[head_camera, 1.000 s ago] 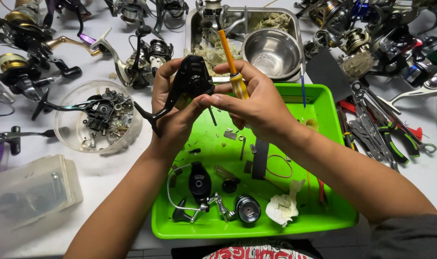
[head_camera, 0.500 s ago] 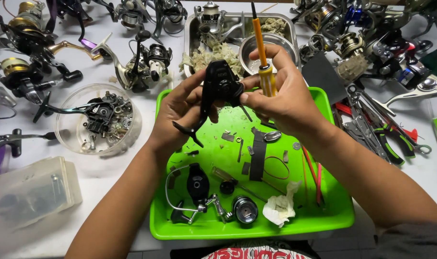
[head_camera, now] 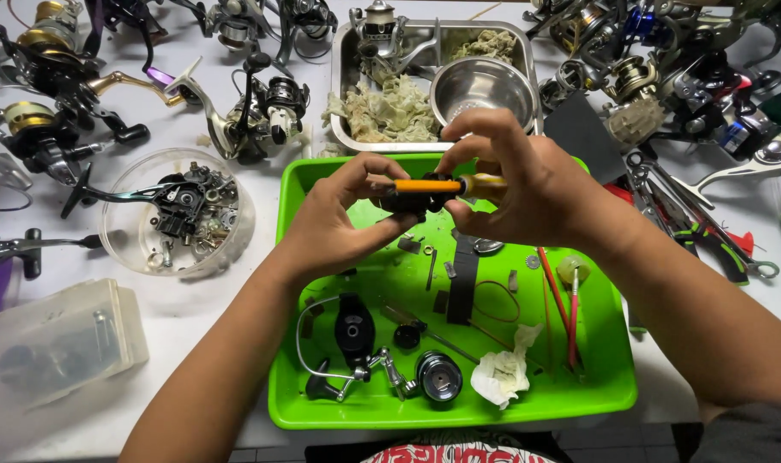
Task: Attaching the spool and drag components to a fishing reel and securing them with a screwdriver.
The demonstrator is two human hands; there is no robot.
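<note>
My left hand [head_camera: 334,225] grips a black fishing-reel body [head_camera: 412,201] above the green tray [head_camera: 322,407]. My right hand [head_camera: 527,184] holds an orange-handled screwdriver [head_camera: 446,183] lying level, its shaft pointing left across the top of the reel body. Both hands hover over the tray's far half, fingertips almost touching. Loose reel parts lie in the tray below: a black rotor [head_camera: 354,327], a round spool [head_camera: 439,375], a wire bail, small screws and a crumpled tissue [head_camera: 503,373].
A clear bowl of small parts [head_camera: 180,214] stands left of the tray. A steel tray with rags and a metal bowl [head_camera: 483,86] sits behind. Several spinning reels crowd the back; pliers [head_camera: 708,236] lie at right. A clear plastic box [head_camera: 56,343] sits front left.
The screwdriver swung from upright to level across the reel body. Both hands dropped a little toward the tray's far end, and the reel body was turned in the left hand.
</note>
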